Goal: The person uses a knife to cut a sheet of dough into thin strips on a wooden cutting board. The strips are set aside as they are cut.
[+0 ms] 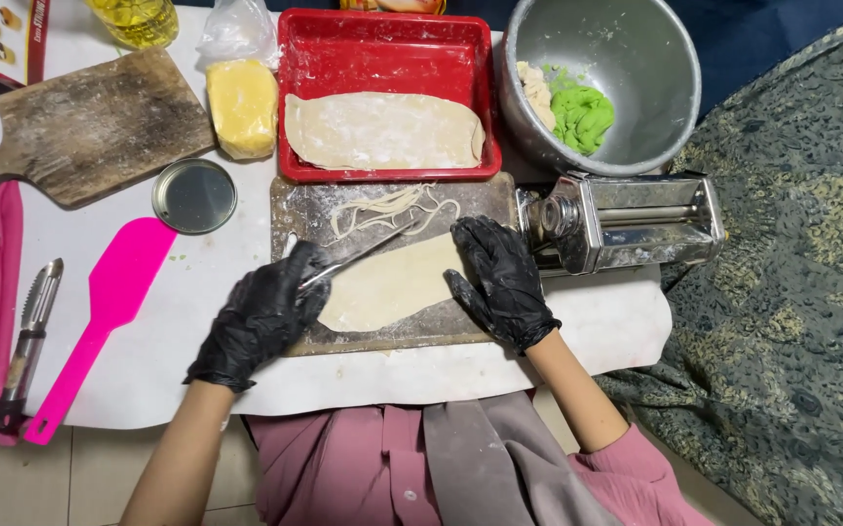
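A pale dough sheet (392,285) lies on a floured grey cutting board (382,336) in front of me. My left hand (263,314), in a black glove, holds a metal knife (363,255) whose blade lies across the sheet's upper left edge. My right hand (499,278), also gloved in black, presses flat on the sheet's right end. Thin cut dough strips (392,207) lie at the board's far side.
A red tray (382,49) holds another dough sheet (382,130). A metal bowl (636,49) holds green and pale dough. A pasta machine (626,222) stands at right. At left lie a pink spatula (110,302), a peeler (27,341), a round lid (194,195), a yellow block (242,105) and a wooden board (80,122).
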